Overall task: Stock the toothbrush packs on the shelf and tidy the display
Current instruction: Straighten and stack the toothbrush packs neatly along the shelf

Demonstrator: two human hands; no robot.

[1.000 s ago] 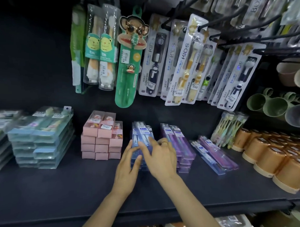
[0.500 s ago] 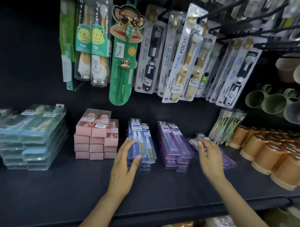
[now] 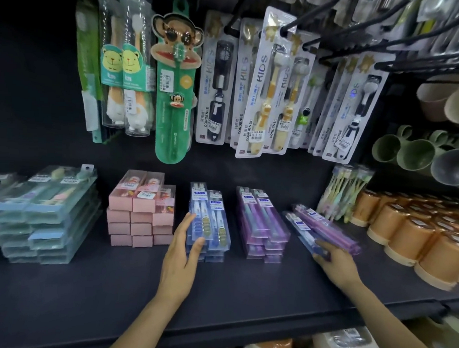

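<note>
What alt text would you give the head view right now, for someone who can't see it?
A person's left hand rests against a stack of blue toothbrush packs on a dark shelf, while the right hand touches loose, skewed purple and blue packs beside a purple stack. Kids' toothbrushes hang above.

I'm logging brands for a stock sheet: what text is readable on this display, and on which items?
"KIDS": hanging white toothbrush cards, down the side.
"CONDENSE": lower end of the same cards.
"2.00": price sticker on the front card.
Too blurred to read: the Chinese print, the green monkey pack, the bear packs, and the shelf pack labels.
</note>
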